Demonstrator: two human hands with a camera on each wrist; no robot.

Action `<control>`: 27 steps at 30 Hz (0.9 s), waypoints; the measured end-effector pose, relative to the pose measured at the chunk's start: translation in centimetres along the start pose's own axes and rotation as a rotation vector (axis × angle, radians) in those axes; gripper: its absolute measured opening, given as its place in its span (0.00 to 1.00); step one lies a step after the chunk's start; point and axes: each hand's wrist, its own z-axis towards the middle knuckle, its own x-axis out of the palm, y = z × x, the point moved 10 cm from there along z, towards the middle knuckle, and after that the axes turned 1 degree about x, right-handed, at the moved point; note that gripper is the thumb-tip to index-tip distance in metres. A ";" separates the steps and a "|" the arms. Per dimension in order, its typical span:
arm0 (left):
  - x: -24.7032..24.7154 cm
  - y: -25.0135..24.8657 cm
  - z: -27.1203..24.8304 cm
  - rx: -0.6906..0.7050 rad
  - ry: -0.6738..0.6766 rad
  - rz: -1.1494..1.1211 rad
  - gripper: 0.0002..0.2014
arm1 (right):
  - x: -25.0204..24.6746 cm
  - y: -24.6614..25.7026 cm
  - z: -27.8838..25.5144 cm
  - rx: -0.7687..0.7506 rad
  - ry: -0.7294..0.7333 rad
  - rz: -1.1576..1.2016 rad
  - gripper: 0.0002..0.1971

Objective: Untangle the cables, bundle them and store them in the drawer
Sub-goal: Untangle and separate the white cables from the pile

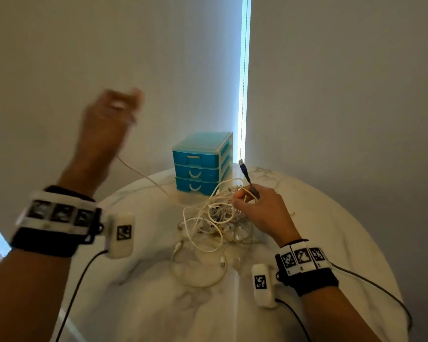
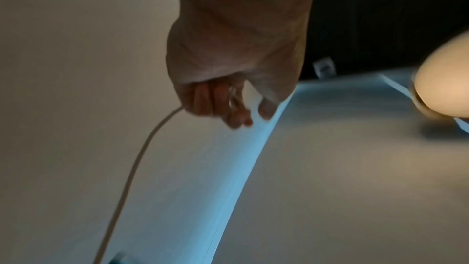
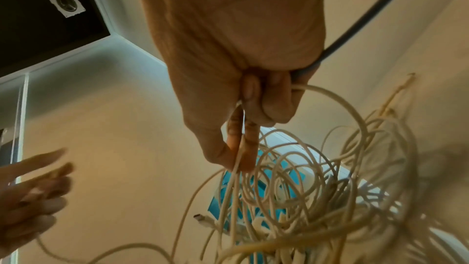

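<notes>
Nearest the head camera, the left forearm carries a black wrist strap with white marker blocks (image 1: 57, 213), and above it the left hand (image 1: 106, 124) is raised high over the round white marble-patterned table (image 1: 331, 218). Its fingers are curled around one thin cream-white cable (image 1: 143, 177), which runs taut from the fist down to the tangle; lifting it that far looks meant to draw this single strand free of the rest. The hand is motion-blurred, so whether it holds a plug as well as the cord is hard to tell.

The right hand (image 1: 260, 211) sits low on the far side of the loose heap of cream-white tangled cables (image 1: 208, 225), touching its upper loops. Its fingers pinch several strands together, probably to anchor the heap against the pull, and a dark blue cable with a USB plug (image 1: 245, 172) passes through the same grip, its plug end pointing up and away.

The heap lies mid-table, directly under and beside the right hand, well apart from the raised left hand. Just behind it stands the small turquoise three-drawer plastic organiser (image 1: 200, 164), all drawers closed, so bundling and storing are yet to come.
</notes>
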 end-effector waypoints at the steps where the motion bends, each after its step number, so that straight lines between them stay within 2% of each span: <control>1: 3.4 0.3 -1.3 0.017 0.162 0.166 0.14 | 0.0 -0.1 0.0 -0.005 -0.012 0.028 0.02; 3: 9.2 2.4 -4.4 0.019 0.433 0.495 0.19 | 0.0 -0.1 0.0 -0.013 -0.027 0.081 0.04; 6: 16.2 4.7 -8.8 0.107 0.740 0.686 0.21 | 0.1 0.5 -0.2 -0.039 -0.016 0.144 0.04; 9: 19.3 6.2 -10.1 0.106 0.854 0.754 0.24 | 0.2 0.1 -0.1 -0.034 -0.002 0.193 0.06; 12: 20.3 6.7 -9.7 0.118 0.871 0.848 0.18 | 0.2 -0.4 0.3 -0.003 -0.005 0.246 0.07; 15: 20.0 6.4 -8.6 0.165 0.800 0.884 0.10 | 0.2 -1.0 0.5 0.023 -0.017 0.242 0.07; 18: 18.0 4.8 -6.8 0.219 0.636 0.846 0.03 | -0.1 -1.8 0.5 0.064 -0.027 0.219 0.07; 21: 14.6 2.0 -4.4 0.260 0.341 0.728 0.06 | -0.5 -2.4 0.4 0.095 -0.037 0.089 0.04; 23: 11.1 0.1 -2.6 0.242 0.091 0.526 0.07 | -0.4 -2.7 0.2 0.119 -0.030 -0.011 0.02; 25: 6.7 -1.2 -0.9 0.235 -0.158 0.263 0.05 | -0.5 -2.8 -0.1 0.143 -0.031 -0.029 0.03; 27: 4.3 -1.5 -0.1 0.227 -0.257 0.124 0.01 | -1.1 -2.3 -0.1 0.137 -0.067 -0.012 0.06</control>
